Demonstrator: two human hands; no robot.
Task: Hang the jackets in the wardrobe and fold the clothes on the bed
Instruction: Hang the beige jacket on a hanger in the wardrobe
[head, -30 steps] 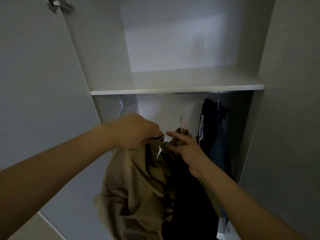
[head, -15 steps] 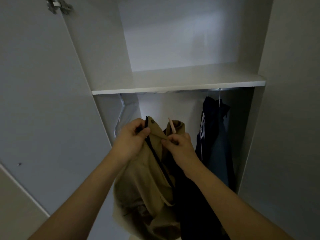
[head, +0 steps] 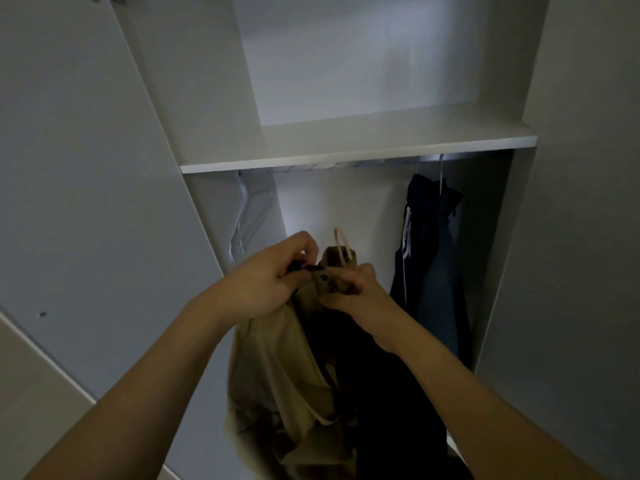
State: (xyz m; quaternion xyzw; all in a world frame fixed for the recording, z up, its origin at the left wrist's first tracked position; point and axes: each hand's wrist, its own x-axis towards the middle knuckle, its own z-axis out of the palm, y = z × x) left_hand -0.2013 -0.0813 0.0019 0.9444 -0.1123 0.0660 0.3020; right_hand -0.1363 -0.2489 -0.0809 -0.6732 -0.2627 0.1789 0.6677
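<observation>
A tan jacket with a dark lining hangs down in front of the open wardrobe, below the rail. My left hand pinches its collar edge on the left. My right hand grips the collar on the right, close against the left hand. A pale pink hanger hook sticks up from the collar just behind my fingers. The jacket's lower part bunches near the bottom of the view.
A dark navy garment hangs on a hanger at the right end of the rail. Empty pale hangers hang at the left end. A white shelf runs above the rail. The wardrobe door stands open on the left.
Both hands have come together at the collar and risen slightly. The pink hanger hook now stands higher above the jacket's neck.
</observation>
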